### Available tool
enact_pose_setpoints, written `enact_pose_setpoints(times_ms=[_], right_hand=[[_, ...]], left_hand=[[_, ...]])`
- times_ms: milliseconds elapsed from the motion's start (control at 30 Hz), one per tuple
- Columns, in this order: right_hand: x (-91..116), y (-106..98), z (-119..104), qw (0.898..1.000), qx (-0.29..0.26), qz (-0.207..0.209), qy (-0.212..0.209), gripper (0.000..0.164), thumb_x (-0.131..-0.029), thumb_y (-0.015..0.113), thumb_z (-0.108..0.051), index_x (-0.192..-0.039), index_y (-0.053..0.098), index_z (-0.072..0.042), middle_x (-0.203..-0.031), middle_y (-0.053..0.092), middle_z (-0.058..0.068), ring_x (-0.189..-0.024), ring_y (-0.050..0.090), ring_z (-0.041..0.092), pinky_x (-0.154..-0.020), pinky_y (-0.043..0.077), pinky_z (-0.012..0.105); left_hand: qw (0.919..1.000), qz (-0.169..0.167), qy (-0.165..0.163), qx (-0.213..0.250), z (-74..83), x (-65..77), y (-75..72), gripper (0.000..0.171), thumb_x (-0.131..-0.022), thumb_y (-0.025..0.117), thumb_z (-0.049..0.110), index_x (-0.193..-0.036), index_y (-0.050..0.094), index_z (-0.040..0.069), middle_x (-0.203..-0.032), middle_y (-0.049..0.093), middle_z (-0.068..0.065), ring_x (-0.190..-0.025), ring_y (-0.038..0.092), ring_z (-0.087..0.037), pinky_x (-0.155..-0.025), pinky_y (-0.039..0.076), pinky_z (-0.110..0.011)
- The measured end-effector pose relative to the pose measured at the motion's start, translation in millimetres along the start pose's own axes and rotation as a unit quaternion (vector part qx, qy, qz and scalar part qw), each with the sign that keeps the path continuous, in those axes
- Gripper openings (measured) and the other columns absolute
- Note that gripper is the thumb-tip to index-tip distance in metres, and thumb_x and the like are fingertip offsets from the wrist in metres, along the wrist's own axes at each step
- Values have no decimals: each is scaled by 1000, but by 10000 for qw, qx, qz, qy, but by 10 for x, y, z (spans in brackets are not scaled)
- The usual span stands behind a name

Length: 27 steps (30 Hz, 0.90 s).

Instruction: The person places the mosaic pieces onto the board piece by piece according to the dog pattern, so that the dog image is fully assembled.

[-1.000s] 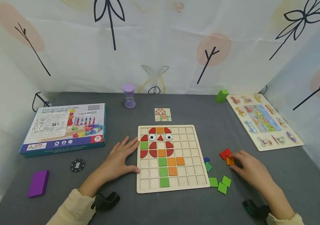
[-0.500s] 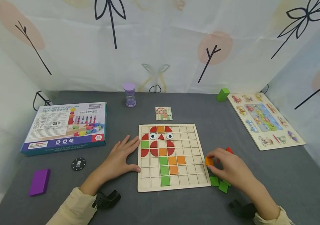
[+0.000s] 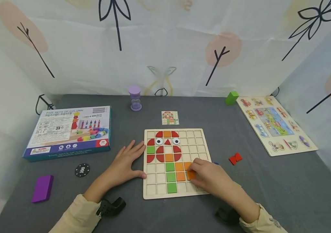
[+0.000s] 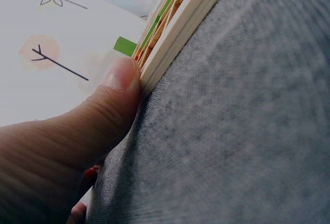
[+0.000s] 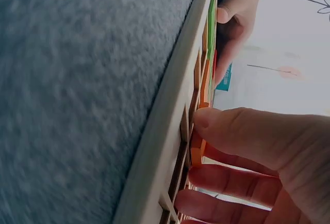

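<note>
A wooden grid board [image 3: 160, 187] lies in front of me, with red rounded pieces, two eye pieces and green and orange squares set in its cells. My left hand [image 3: 126, 165] rests at its left edge with fingers spread; in the left wrist view the thumb [image 4: 122, 74] touches the board's side. Over the right part of the grid, my right hand [image 3: 212, 178] pinches an orange square tile [image 3: 191, 175] between thumb and fingers. The right wrist view shows this tile [image 5: 197, 149] low at the cells, beside other orange tiles. Whether it sits inside a cell, I cannot tell.
Two red pieces [image 3: 235, 159] lie right of the board; my right hand mostly hides the green tiles there. A pattern card [image 3: 170, 118] and a sand timer [image 3: 134, 98] stand behind. A box [image 3: 69, 132] is at left, a picture board [image 3: 276, 126] at right.
My right hand has carried the orange tile from the loose pieces at the right leftward onto the board. My left hand has stayed at the board's left edge.
</note>
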State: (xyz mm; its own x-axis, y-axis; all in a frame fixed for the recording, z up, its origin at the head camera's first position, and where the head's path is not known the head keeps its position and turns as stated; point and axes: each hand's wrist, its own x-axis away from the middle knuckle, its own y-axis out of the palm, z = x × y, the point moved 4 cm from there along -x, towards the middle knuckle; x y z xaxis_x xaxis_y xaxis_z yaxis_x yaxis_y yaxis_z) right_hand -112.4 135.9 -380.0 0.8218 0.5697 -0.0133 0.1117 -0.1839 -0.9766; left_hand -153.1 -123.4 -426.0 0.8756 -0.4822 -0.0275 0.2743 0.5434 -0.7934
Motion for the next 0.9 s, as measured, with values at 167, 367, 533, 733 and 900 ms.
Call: enact_pose_setpoints(times_ms=[167,367,533,733,900], right_hand=[[-8,-6,-3,9999,125,-35,18,25,-71,73,-27,-94,64,-21,-87,54,-11,-73,50,2,-57,45,20],[78,-29,9,9999,17,-144,-23,27,-72,72,-29,-97,64,-21,-90,55,-10,-74,50,3,-58,45,20],[226,-207,174,9996,29,237,156,33,-70,75,-26,-101,63,-19,-95,57,-8,-80,54,4,-65,49,24],[518,-390,510,9949,-172,683,720,38,-69,76,-18,-104,62,-18,-97,59,-7,-77,56,8,-60,47,23],[740,-382,729,9891,-267,651,1292,40,-68,76,-17,-105,62,-16,-95,59,-5,-74,53,9,-57,44,24]], left_hand=[[10000,-28,-43,-51,-8,-31,-2,98,-62,70,55,-141,26,17,-147,21,2,-136,5,-27,-105,2,-52],[10000,-49,-46,-65,-30,-12,18,99,-61,69,57,-141,26,17,-147,21,1,-136,5,-28,-105,3,-53],[10000,50,31,6,-30,2,17,99,-60,70,55,-140,28,15,-147,22,-2,-136,7,-31,-104,3,-55],[10000,-5,-28,-29,-39,-2,17,98,-61,71,54,-141,27,16,-147,21,1,-136,5,-28,-105,3,-53],[10000,17,66,-30,-37,-7,23,99,-61,70,55,-141,28,15,-146,23,-1,-136,7,-30,-104,4,-55]])
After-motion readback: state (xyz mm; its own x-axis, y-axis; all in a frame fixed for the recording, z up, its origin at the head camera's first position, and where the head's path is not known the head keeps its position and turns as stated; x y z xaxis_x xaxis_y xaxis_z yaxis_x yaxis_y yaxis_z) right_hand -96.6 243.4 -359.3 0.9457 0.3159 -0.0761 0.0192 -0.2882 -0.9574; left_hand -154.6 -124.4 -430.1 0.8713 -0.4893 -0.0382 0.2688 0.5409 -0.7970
